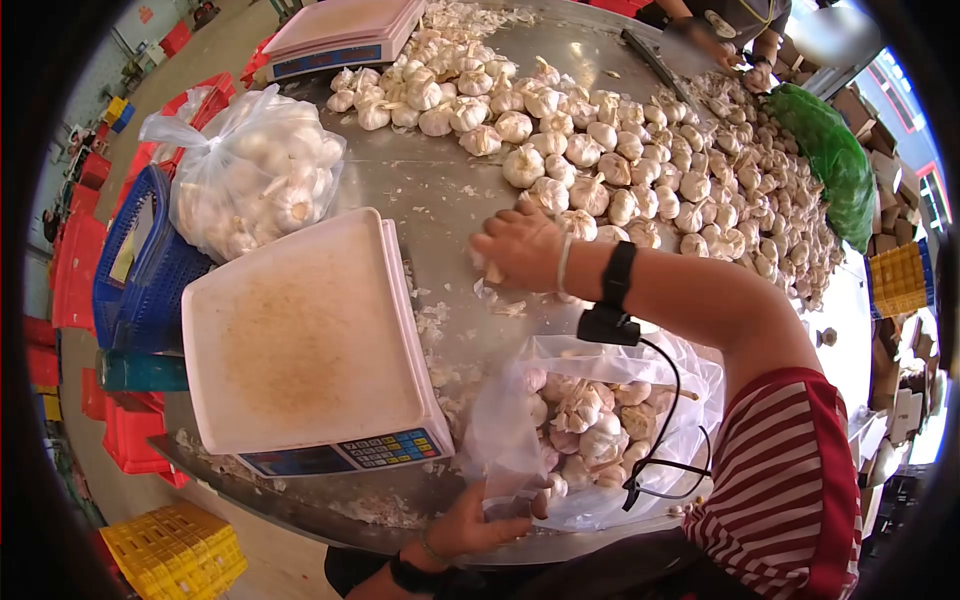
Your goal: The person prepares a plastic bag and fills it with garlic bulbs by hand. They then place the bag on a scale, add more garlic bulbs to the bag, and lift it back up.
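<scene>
My right hand (520, 248) is over the metal table at the near edge of a pile of garlic bulbs (585, 150). Its fingers look apart, somewhat smeared by motion, and no bulb shows in them. My left hand (472, 522) is low at the table's front edge, its fingers closed at the rim of a clear plastic bag (500, 410); part of the grip is hidden by the film. The bag lies open, with several garlic bulbs (600, 435) inside. Left of it stands a weighing scale (310, 340) with a stained, bare pan.
A tied bag of garlic (265, 175) sits behind the scale, near a blue basket (135, 260). Another scale (345, 30) stands at the far left. Garlic skins litter the metal table (400, 180). Across it are another person's hands (755, 75) and a green net sack (825, 165).
</scene>
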`<state>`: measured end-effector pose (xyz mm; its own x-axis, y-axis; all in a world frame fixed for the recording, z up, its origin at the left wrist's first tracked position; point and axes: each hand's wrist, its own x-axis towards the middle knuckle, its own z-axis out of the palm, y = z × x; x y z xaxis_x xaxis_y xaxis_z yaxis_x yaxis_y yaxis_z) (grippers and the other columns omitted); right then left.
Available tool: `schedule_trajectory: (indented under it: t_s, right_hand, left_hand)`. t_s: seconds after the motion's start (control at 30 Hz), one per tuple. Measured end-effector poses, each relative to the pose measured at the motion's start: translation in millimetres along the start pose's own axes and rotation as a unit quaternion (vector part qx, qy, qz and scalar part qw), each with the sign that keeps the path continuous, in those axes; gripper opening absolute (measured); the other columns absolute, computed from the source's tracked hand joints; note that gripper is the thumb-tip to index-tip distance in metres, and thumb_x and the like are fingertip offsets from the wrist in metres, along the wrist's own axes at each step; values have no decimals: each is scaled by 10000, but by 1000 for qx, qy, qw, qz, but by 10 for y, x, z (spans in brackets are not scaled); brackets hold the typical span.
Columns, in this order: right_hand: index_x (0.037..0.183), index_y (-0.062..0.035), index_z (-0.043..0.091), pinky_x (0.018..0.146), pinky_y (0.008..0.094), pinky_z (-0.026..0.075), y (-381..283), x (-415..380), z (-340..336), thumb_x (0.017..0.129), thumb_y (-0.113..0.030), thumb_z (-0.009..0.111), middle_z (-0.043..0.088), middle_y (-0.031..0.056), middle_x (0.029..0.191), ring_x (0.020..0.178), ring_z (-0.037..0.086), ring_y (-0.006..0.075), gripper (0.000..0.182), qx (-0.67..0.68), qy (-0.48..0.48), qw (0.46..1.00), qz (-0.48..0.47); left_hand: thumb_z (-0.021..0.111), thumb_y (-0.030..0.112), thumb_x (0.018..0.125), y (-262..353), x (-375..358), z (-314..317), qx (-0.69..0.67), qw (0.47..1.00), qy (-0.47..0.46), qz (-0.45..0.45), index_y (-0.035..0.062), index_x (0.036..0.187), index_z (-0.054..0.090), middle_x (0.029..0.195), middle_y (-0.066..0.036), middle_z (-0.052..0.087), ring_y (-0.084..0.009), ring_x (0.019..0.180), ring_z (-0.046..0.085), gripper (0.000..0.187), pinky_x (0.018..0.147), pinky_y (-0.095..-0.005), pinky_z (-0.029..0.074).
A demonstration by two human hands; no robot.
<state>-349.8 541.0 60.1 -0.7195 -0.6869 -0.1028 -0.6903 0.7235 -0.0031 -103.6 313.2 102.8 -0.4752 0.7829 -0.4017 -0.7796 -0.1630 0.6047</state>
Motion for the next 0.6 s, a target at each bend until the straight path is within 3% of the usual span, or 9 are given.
schedule_trajectory:
  t_s: [0.07,0.13,0.27,0.37,0.4,0.43,0.5,0.53,0.6]
  right_hand:
    - [1080,-109,512,886,433,385,212,-274,6,625,-246,741,564,100,1043,1084,527,271,528,-10,-11,1000,14]
    - [1129,-113,522,937,458,368,442,-527,69,594,-233,767,520,110,1193,1207,436,294,601,-32,58,998,6]
    - [1172,-131,537,1010,499,326,658,-888,-3,603,-258,792,405,102,1357,1290,344,337,636,-45,11,996,79]
    - [1148,-139,559,999,511,336,690,-939,-74,605,-311,800,394,101,1365,1296,331,337,618,-8,-1,994,107]
    - [1150,-106,562,974,487,381,730,-909,-125,687,-404,756,456,129,1308,1234,413,346,584,14,16,996,91]
    - [1150,-106,562,974,487,381,764,-843,-143,687,-404,756,456,129,1308,1234,413,346,584,11,18,996,87]
    - [1160,-66,549,930,448,425,883,-685,-162,788,-473,662,529,179,1205,1118,512,367,562,186,157,947,210]
    - [1163,-38,541,872,432,456,1019,-570,-115,836,-502,601,564,225,1112,1003,567,389,571,159,188,942,227]
    - [1127,-32,555,841,457,463,1139,-350,-102,830,-423,614,559,240,1086,982,571,397,495,148,161,924,313]
  left_hand:
    - [646,112,842,-35,37,-29,11,1000,5,13,24,1280,471,1053,-45,595,-92,865,555,480,738,-232,461]
    - [648,117,842,-50,43,-57,24,999,11,26,24,1276,473,1051,-43,598,-88,850,558,478,732,-227,459]
    - [656,133,845,-48,69,-73,26,999,9,17,31,1273,477,1043,-36,606,-89,856,561,476,731,-230,458]
    - [666,141,843,-12,57,-72,16,1000,1,25,31,1277,475,1044,-35,608,-91,868,562,486,734,-232,458]
    - [670,143,842,-10,56,-74,-5,1000,-4,27,31,1279,475,1047,-36,608,-92,872,562,490,736,-234,458]
    - [670,143,842,-16,52,-91,-5,999,-3,33,31,1279,475,1047,-36,608,-92,872,562,490,736,-234,458]
    - [676,152,842,-21,39,-130,10,999,0,30,23,1283,473,1053,-42,606,-107,901,567,502,766,-252,466]
    - [676,152,842,-13,40,-135,12,999,1,33,23,1283,473,1053,-42,606,-107,901,567,502,766,-252,466]
    - [682,170,842,16,52,-132,19,998,-5,58,14,1286,470,1081,-53,604,-131,959,572,516,821,-280,473]
